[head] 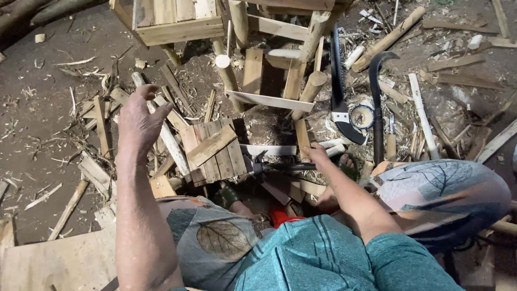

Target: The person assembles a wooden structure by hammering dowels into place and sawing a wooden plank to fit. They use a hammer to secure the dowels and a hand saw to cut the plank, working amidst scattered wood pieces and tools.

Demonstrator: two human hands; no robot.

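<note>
our right hand point(318, 154) is closed around the dark handle of a claw hammer point(274, 166), whose black metal head points toward our left, just beside a small square panel of pale wooden slats point(214, 152) lying on the dirt floor point(43, 113) between our knees. we judge the hammer heavy at the head and stiff, so the grip low on the handle gives swing but less control; the handle looks smooth, possibly slick with dust. our left hand point(138, 119) hovers open, fingers spread, above and to the left of the panel, holding nothing, with loose wooden offcuts point(167, 134) just beyond its fingertips. the panel seems light, rigid and rough, likely splintery at the cut ends; its long edges look the safest hold. ahead of the right hand lie a curved black pruning saw point(338, 91), a round tape measure point(362, 116) and a dark hooked blade point(377, 108), close together.
</note>
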